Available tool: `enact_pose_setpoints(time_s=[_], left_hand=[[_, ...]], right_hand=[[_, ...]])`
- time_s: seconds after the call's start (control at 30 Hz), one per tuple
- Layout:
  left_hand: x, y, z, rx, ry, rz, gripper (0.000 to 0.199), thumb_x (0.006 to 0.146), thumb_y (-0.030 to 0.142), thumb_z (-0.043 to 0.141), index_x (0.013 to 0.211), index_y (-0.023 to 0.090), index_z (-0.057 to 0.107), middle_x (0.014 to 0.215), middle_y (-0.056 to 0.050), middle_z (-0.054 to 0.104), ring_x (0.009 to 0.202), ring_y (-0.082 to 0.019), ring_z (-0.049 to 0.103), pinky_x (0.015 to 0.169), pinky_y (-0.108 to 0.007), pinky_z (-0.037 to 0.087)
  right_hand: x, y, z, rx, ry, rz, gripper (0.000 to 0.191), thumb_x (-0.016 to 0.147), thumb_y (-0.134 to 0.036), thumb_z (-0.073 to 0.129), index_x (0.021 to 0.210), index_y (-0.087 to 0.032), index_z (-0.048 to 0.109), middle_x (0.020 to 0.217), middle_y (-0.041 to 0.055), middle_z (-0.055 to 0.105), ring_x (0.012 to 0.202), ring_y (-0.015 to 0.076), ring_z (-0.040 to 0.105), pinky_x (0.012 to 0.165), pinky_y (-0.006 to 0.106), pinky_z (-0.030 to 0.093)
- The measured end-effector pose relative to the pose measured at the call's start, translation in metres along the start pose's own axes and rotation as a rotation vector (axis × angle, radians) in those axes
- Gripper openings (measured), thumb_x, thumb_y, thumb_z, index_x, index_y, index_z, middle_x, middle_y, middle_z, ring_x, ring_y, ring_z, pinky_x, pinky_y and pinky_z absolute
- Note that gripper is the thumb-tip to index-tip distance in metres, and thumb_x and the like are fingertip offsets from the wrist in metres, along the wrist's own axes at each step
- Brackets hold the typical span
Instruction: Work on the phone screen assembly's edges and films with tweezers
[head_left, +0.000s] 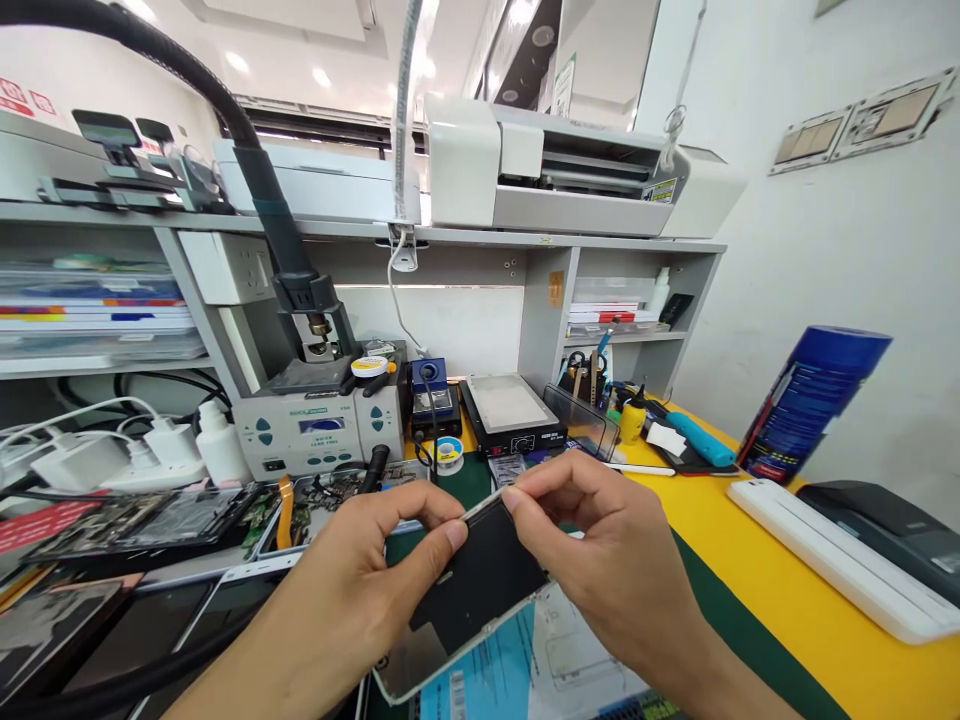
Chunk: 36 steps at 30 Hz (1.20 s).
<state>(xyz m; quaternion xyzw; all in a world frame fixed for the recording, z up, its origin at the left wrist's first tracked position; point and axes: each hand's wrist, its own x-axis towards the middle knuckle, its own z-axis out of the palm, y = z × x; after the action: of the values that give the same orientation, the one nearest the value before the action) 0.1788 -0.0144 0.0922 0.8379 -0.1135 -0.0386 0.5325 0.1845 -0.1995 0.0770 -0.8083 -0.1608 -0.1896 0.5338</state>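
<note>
Between my two hands is a phone screen [487,570], tilted, its black and silver back facing me inside a thin pale frame. My left hand [367,570] pinches its upper edge between thumb and index finger. At the upper right corner, my right hand [604,545] has thumb and fingertips closed on the rim; whether they also hold a small part there, I cannot tell. Below the screen lie a blue and white printed sheet [499,665] and a green mat [474,483].
A hot-air station [307,435] stands at the back left, a black-edged heating plate [510,405] behind my hands. Circuit boards [322,505] and several phone screens [165,620] crowd the left. On the yellow tabletop at right are a blue spray can [817,400] and a white bar-shaped device [847,560].
</note>
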Motion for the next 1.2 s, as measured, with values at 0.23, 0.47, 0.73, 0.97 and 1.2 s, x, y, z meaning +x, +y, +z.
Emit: enact_pose_setpoints(time_s=[0.23,0.47,0.73,0.97,1.2], left_hand=[[0.001,0.001,-0.003,0.016,-0.017,0.003,0.032,0.081,0.049,0.057,0.084,0.020,0.069,0.066,-0.002,0.065,0.067,-0.020,0.064,0.050,-0.023,0.047],[0.000,0.002,-0.002,0.018,-0.011,0.002,0.030,0.080,0.049,0.058,0.082,0.020,0.068,0.070,-0.003,0.066,0.066,-0.020,0.064,0.046,-0.022,0.044],[0.000,0.006,-0.003,0.028,-0.024,-0.010,0.028,0.083,0.047,0.055,0.080,0.021,0.065,0.079,-0.004,0.069,0.070,-0.019,0.063,0.048,-0.021,0.043],[0.002,0.006,-0.009,0.037,-0.098,-0.021,0.029,0.086,0.047,0.053,0.084,0.021,0.065,0.086,-0.004,0.069,0.074,-0.020,0.063,0.051,-0.022,0.045],[0.002,0.003,-0.009,0.059,-0.103,-0.006,0.030,0.087,0.047,0.052,0.086,0.021,0.066,0.081,-0.003,0.066,0.071,-0.019,0.061,0.057,-0.025,0.046]], right_hand=[[0.001,0.000,0.000,-0.004,0.017,-0.023,0.012,0.085,-0.027,0.061,0.076,-0.020,0.063,0.067,-0.0005,0.066,0.057,0.0133,0.061,0.050,0.021,0.048],[0.001,0.002,0.001,-0.016,0.017,-0.034,0.012,0.086,-0.026,0.060,0.076,-0.021,0.062,0.069,-0.0009,0.066,0.059,0.0131,0.061,0.052,0.021,0.048],[0.000,0.002,0.001,-0.035,0.019,-0.042,0.011,0.086,-0.025,0.060,0.076,-0.021,0.062,0.069,-0.0013,0.066,0.059,0.0132,0.061,0.054,0.023,0.049],[-0.001,0.004,0.001,-0.048,0.015,-0.045,0.013,0.087,-0.026,0.060,0.075,-0.022,0.063,0.068,-0.0015,0.066,0.058,0.0129,0.060,0.052,0.022,0.048],[0.000,0.005,0.001,-0.045,0.016,-0.053,0.012,0.087,-0.027,0.060,0.076,-0.022,0.063,0.068,-0.0012,0.066,0.058,0.0130,0.061,0.051,0.022,0.048]])
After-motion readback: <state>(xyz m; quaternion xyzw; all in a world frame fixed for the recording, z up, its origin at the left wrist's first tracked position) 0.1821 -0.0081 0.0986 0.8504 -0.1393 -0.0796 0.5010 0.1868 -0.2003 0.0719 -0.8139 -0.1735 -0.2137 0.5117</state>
